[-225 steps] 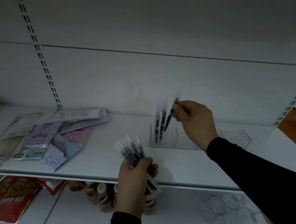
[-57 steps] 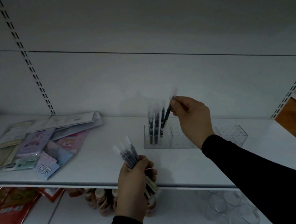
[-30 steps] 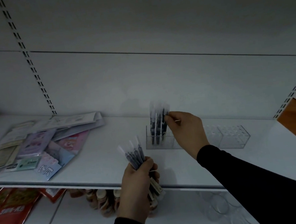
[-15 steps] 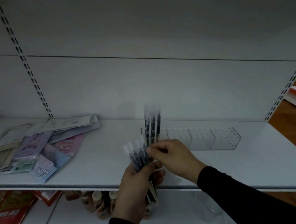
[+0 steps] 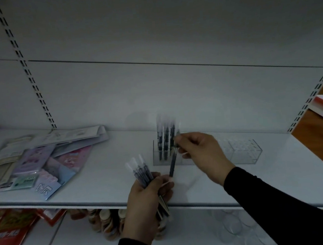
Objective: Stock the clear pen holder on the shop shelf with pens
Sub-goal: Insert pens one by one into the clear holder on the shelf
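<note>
A long clear pen holder (image 5: 242,152) stands on the white shelf (image 5: 108,188), with several dark pens (image 5: 165,139) upright in its left end. My left hand (image 5: 144,201) grips a bundle of pens (image 5: 139,171) with clear caps, held in front of the shelf edge. My right hand (image 5: 201,154) pinches a single dark pen (image 5: 173,163) near its cap. That pen hangs tip-down just in front of the holder's left end.
Stationery packets (image 5: 42,163) lie spread on the shelf's left part. Below the shelf are small jars (image 5: 105,220), red packets (image 5: 7,234) and clear cups (image 5: 235,225). A slotted upright (image 5: 25,66) runs up the back panel. A wooden surface (image 5: 319,132) lies at the right.
My right hand has drawn one pen out of the bundle in my left hand and lifted it up and to the right, toward the holder. My left hand has stayed put.
</note>
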